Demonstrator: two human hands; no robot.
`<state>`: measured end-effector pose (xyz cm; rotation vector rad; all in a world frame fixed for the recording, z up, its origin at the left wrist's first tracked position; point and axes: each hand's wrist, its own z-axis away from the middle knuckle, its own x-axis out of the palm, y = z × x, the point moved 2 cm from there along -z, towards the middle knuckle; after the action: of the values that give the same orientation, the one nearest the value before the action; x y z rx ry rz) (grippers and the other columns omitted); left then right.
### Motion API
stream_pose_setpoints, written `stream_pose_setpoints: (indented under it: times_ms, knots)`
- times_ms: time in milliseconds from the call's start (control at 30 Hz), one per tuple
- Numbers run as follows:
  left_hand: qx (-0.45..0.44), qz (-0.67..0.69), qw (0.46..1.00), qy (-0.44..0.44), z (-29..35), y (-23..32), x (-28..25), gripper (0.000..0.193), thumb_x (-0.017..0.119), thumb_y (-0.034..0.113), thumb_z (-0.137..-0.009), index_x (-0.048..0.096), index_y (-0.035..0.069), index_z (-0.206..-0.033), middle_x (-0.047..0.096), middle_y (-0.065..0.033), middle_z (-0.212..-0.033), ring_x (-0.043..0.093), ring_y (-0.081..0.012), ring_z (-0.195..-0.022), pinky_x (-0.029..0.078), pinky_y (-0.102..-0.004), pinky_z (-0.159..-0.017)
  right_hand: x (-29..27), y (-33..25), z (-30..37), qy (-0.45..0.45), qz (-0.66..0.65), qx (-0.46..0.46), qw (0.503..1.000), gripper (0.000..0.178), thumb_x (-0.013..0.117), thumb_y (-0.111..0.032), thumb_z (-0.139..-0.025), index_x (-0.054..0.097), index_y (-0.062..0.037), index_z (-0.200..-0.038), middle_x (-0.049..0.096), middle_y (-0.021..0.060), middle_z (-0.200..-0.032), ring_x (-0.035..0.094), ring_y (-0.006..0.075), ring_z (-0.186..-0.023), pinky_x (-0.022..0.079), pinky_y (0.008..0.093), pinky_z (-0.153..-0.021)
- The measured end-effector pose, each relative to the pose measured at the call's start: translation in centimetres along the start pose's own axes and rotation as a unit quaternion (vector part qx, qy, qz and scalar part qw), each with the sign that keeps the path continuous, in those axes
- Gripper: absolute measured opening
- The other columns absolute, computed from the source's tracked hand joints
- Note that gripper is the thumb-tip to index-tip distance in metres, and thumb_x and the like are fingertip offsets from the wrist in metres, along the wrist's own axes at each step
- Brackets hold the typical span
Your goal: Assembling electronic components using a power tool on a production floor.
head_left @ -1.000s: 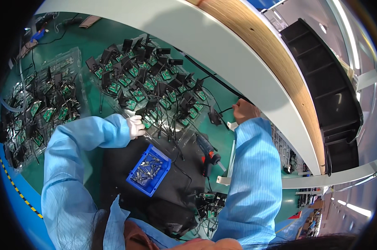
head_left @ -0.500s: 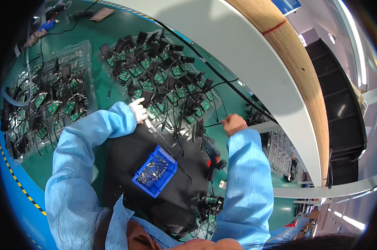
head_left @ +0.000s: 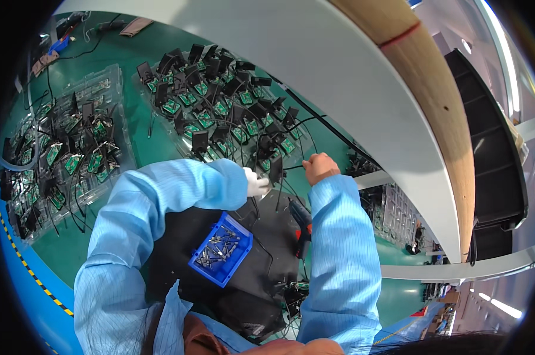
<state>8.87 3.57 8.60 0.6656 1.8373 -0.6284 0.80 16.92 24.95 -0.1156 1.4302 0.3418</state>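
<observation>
Flat, rectangular black plate [head_left: 276, 168] with a thin black cable [head_left: 294, 168], lying between the two hands, beside the green circuit boards [head_left: 239, 135]. The right hand [head_left: 320, 167] appears clenched on the cable's end; the white-gloved left hand [head_left: 256, 184] is just left of the plate, its grasp impossible to tell. The plate is probably light, stiff and smooth, best held by its edges; the cable is likely limp, its joints fragile.
</observation>
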Motion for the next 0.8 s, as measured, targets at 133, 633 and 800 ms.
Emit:
stream_pose_setpoints:
  times_ms: [133, 633, 800]
  knots:
    - [0.045, 0.051, 0.994, -0.085, -0.2, -1.3, 1.9, 0.023, 0.050, 0.021, -0.071, 0.056, 0.017, -0.093, 0.050, 0.0002, -0.094, 0.055, -0.0137, -0.071, 0.042, -0.0286, -0.054, -0.2, -0.3, 0.2, 0.006, -0.022, 0.004, 1.000, 0.027, 0.053, -0.031, -0.082, 0.064, -0.0082, -0.087, 0.057, 0.0120, -0.097, 0.055, 0.0298, -0.093, 0.043, 0.0381, -0.080]
    - [0.047, 0.101, 0.979, -0.172, -0.4, -5.9, 4.2, 0.025, 0.051, 0.020, -0.070, 0.055, 0.016, -0.094, 0.049, -0.0007, -0.093, 0.055, -0.0152, -0.072, 0.042, -0.0291, -0.057, 3.3, -1.8, -2.8, 0.053, -0.107, -0.021, 0.993, 0.030, 0.047, -0.030, -0.083, 0.063, -0.0060, -0.089, 0.057, 0.0131, -0.096, 0.054, 0.0300, -0.093, 0.042, 0.0377, -0.082]
    - [0.051, 0.112, 0.976, -0.179, -0.5, -6.2, 4.4, 0.025, 0.051, 0.020, -0.070, 0.054, 0.016, -0.095, 0.049, -0.0010, -0.093, 0.055, -0.0158, -0.073, 0.042, -0.0292, -0.058, 5.8, -0.7, -5.3, -0.017, -0.120, 0.031, 0.992, 0.031, 0.048, -0.032, -0.082, 0.063, -0.0056, -0.089, 0.057, 0.0145, -0.102, 0.054, 0.0304, -0.096, 0.042, 0.0386, -0.083]
